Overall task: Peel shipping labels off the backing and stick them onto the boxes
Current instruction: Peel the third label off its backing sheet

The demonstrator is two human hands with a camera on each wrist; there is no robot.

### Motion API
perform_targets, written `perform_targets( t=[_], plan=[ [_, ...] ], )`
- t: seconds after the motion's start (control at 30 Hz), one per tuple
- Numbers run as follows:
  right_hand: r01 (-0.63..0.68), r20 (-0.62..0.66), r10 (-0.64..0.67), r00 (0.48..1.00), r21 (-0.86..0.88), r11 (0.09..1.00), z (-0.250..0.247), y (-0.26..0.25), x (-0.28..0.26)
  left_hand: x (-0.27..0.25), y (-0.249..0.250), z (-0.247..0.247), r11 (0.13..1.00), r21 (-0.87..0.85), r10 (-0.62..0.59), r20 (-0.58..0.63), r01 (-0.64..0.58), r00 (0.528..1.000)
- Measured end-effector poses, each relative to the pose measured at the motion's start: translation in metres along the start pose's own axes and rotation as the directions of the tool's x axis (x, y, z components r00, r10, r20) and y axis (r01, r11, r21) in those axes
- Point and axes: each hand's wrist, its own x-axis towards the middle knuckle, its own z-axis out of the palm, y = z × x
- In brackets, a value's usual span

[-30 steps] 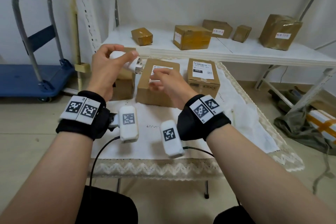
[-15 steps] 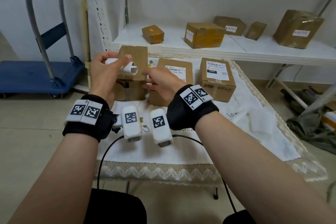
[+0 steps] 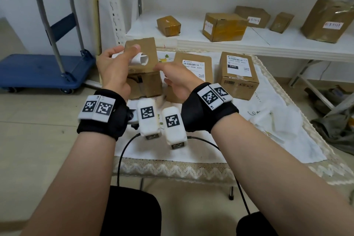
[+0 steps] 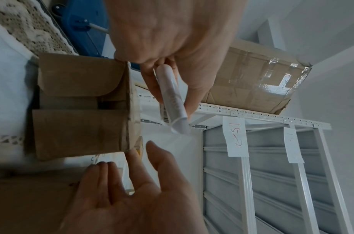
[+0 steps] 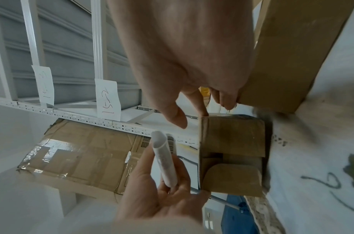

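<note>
I have the rolled label sheet (image 3: 136,59) pinched in my left hand (image 3: 113,71), thumb across the top and fingers curled underneath, so its open end points toward my right hand (image 3: 177,80) and a free edge can be picked at; the left wrist view shows printed bars on a strip (image 4: 166,114) loose at that end, though I cannot tell whether it is a label already lifting. My right hand holds nothing: fingers relaxed and slightly spread, its fingertips at the near corner of the unlabelled box (image 3: 142,67), apart from the roll. That box stands directly behind the roll, its plain top face tilted toward me and its front flaps loose, which I judge makes it the next target. To its right, the middle box (image 3: 193,67) and the right box (image 3: 239,74) already carry printed labels on top. There is a narrow gap between the unlabelled box and the middle one, where my right hand sits, so peeling is best done up here in the air. The tablecloth (image 3: 201,151) nearer me is open for setting the roll down, and the shelf (image 3: 191,36) with its parcels stands well behind.
</note>
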Motion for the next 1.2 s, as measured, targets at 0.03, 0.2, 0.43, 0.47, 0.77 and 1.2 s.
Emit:
perform_targets(
  t=[0.03, 0.2, 0.43, 0.47, 0.77, 1.2],
  plan=[
    [-0.004, 0.014, 0.004, 1.000, 0.011, 1.000, 0.002, -0.001, -0.003, 0.000, 0.001, -0.003, 1.000, -0.019, -0.014, -0.009, 0.014, 1.000],
    [-0.032, 0.029, 0.031, 0.999, 0.015, 0.999, 0.017, -0.001, -0.011, 0.000, 0.005, -0.012, 0.996, -0.069, -0.060, -0.017, 0.058, 0.998],
    [-0.046, -0.016, 0.047, 0.999, 0.008, 0.999, 0.031, 0.009, -0.008, 0.000, 0.008, -0.030, 0.988, -0.087, -0.126, 0.006, 0.126, 0.992],
    [-0.044, -0.018, 0.044, 0.999, 0.002, 0.999, 0.032, 0.008, -0.005, 0.001, 0.008, -0.033, 0.988, -0.079, -0.129, 0.003, 0.129, 0.992],
    [-0.129, -0.058, 0.137, 0.989, 0.118, 0.985, 0.050, 0.015, 0.000, 0.001, 0.007, -0.047, 0.983, 0.030, -0.180, 0.030, 0.179, 0.983],
    [0.074, -0.117, -0.055, 0.992, 0.167, 0.983, 0.011, 0.004, -0.058, -0.038, 0.032, -0.041, 0.996, -0.011, -0.081, 0.371, 0.092, 0.925]
  ],
)
